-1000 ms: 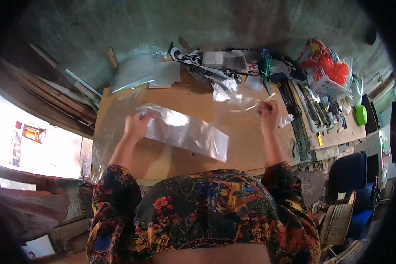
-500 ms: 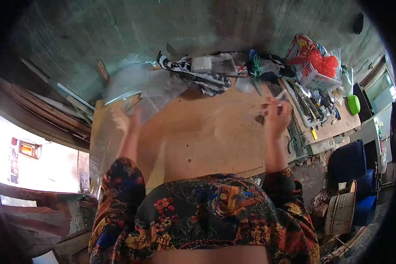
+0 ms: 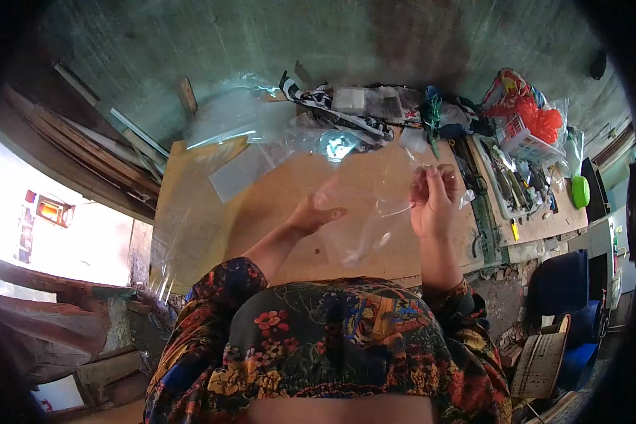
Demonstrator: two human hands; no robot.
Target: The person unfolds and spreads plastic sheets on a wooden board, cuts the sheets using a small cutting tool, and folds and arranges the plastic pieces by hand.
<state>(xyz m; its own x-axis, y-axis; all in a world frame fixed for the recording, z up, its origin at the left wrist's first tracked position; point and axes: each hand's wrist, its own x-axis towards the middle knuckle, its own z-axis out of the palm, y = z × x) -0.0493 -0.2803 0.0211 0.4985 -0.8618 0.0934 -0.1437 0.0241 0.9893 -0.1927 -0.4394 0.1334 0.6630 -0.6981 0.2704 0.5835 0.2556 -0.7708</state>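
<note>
In the head view, the clear plastic film [image 3: 369,230] hangs between the hands above the wooden board [image 3: 205,226], lying toward eight o'clock from the right hand [image 3: 433,198] and toward three to four o'clock from the left hand [image 3: 316,212]. Its long axis seems to slope from the right fingers toward eight o'clock, though see-through edges and blur leave this unsure. The right hand is nearer, at the film's upper end, its fingertips pinched narrow on it, the forearm rising almost to twelve o'clock. The left hand is spread, thumb apart at three o'clock, forearm slanting toward one to two o'clock; whether it touches the film, I cannot tell. A pale sheet [image 3: 244,173] rests on the board, ten o'clock from the left hand.
</note>
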